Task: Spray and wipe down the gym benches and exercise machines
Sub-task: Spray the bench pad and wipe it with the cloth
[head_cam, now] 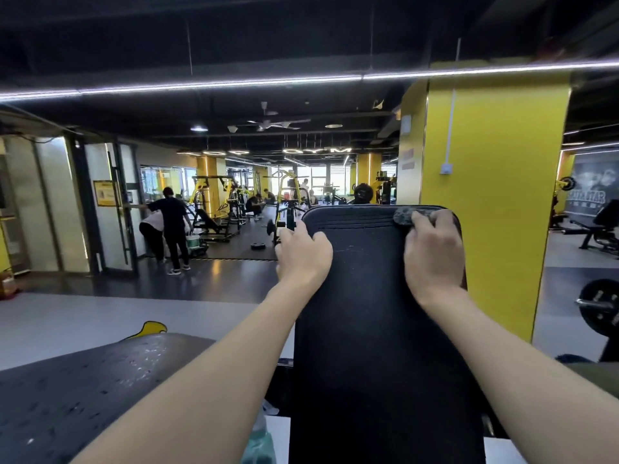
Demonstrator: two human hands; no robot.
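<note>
- R hand (433, 249) fingers curled round cloth (405, 216), at pad (368, 313) top-right corner.
- L hand (301, 252) grips pad's left edge.
- Steady pad w/ L, wipe in overlapping strokes top-down.

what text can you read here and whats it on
"TOP GYM": lit hanging sign; the first word is faint.
Wall mural: large letters, not legible.
Yellow notice on the glass door: too small.
Red lettering on the yellow pillar: blurred.
</note>
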